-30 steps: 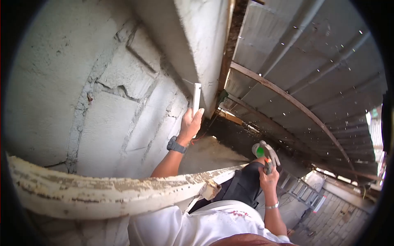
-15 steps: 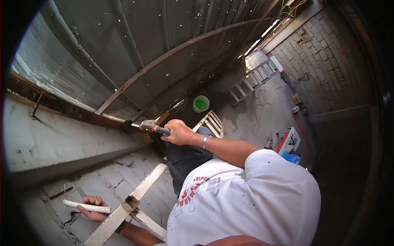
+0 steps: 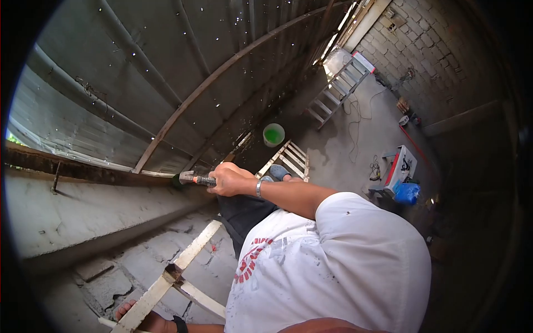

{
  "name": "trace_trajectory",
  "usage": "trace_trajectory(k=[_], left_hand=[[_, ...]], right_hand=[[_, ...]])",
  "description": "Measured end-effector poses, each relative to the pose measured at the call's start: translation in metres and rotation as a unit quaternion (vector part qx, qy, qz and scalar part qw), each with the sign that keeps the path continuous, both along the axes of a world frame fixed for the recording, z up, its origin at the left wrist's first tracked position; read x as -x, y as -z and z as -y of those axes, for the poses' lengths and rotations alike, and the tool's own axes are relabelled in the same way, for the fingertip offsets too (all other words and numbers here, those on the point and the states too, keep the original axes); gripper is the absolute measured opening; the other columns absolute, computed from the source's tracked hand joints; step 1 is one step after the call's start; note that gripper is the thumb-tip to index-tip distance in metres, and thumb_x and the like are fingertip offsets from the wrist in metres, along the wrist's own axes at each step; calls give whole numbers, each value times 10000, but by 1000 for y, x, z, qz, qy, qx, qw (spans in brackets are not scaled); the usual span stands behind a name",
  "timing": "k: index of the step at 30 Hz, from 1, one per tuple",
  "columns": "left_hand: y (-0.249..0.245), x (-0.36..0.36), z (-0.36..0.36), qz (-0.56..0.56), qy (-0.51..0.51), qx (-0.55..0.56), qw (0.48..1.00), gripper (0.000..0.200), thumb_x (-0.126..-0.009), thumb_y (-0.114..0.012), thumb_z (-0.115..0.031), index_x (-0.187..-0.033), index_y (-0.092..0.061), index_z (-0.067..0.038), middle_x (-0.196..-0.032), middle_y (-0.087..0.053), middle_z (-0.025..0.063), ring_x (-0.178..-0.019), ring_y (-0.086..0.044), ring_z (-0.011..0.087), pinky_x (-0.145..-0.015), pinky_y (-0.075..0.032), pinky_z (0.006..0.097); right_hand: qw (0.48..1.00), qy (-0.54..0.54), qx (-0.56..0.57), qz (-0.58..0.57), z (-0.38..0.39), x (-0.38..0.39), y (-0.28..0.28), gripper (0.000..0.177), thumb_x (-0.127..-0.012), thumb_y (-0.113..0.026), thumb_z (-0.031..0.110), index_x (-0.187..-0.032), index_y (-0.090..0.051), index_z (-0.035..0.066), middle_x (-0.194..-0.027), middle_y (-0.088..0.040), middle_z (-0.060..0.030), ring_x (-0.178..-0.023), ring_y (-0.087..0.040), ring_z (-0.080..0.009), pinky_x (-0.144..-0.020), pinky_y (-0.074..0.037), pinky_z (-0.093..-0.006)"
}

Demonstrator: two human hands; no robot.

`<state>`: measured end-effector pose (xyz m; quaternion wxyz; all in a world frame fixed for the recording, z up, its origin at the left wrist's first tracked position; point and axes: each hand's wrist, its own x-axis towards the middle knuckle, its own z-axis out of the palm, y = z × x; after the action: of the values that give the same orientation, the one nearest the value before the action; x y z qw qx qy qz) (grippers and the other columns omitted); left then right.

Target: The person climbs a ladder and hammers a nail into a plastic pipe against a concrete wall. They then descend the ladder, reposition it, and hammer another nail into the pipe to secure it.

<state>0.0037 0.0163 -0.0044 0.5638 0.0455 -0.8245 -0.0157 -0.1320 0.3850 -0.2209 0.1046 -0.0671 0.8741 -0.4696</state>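
Note:
My right hand (image 3: 227,180), with a metal-banded watch, is wrapped round a hammer (image 3: 195,179) with an orange and black grip. The hammer's head is beside the dark beam edge where the sheet-metal wall meets the concrete ledge. Low on the left, my left hand (image 3: 149,322), with a dark wristband, is partly hidden behind the rail of a white-painted ladder (image 3: 191,247). A slim white stick (image 3: 105,322) pokes out beside its fingers; most of the stick is hidden by the rail, and the hand appears closed on it.
A rusty nail or rod (image 3: 56,177) sticks out above the ledge (image 3: 83,213). Far below on the floor are a bucket with green inside (image 3: 273,135), a white slatted frame (image 3: 294,158), a metal ladder (image 3: 338,91), a white and red piece of equipment (image 3: 401,166) and a blue bag (image 3: 407,193).
My right hand has moved slightly left with the hammer. My left hand and the white stick have dropped lower, behind the ladder rail. The view has shifted a little.

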Motion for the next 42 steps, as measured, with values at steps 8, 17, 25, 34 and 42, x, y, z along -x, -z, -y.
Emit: trace_trajectory(k=[8, 17, 25, 34, 42], left_hand=[[-3, 8, -23, -76, 150, -171, 971, 463, -800, -714, -390, -930, -605, 40, -714, -623, 84, -557, -601, 202, -494, -496, 313], [22, 4, 7, 75, 682, -596, 416, 482, -926, -442, -402, -1083, -522, 47, -773, -480, 97, -744, -476, 201, -773, -364, 360], [34, 10, 15, 38, 690, -601, 401, 462, -882, -458, -401, -984, -527, 44, -728, -454, 75, -658, -438, 161, -726, -337, 337], [29, 10, 4, 14, 696, -613, 374, 494, -857, -421, -407, -989, -529, 56, -742, -452, 103, -675, -432, 194, -738, -342, 356], [28, 12, 1, 12, 680, -599, 422, 467, -868, -388, -396, -974, -514, 40, -735, -436, 101, -666, -425, 193, -715, -350, 352]], right_hand=[[993, 80, 83, -30, -46, -20, 17, 319, -768, -693, 317, -852, -630, 16, -840, -652, -219, -862, -631, -402, -780, -501, -433], [901, 243, -252, 256, -230, -115, 70, 356, -740, -618, 276, -931, -704, -11, -944, -666, -266, -929, -660, -373, -810, -525, -429], [801, 307, -278, 433, -239, -254, 74, 416, -760, -617, 278, -1112, -675, 65, -1182, -634, -170, -1116, -600, -334, -922, -483, -416], [823, 292, -267, 407, -225, -229, 77, 491, -750, -666, 409, -1107, -676, 72, -1191, -630, -165, -1119, -598, -321, -915, -488, -407], [880, 107, -341, 311, -187, -203, 70, 449, -760, -664, 421, -1050, -700, 81, -1102, -671, -142, -1040, -636, -304, -862, -514, -399]])
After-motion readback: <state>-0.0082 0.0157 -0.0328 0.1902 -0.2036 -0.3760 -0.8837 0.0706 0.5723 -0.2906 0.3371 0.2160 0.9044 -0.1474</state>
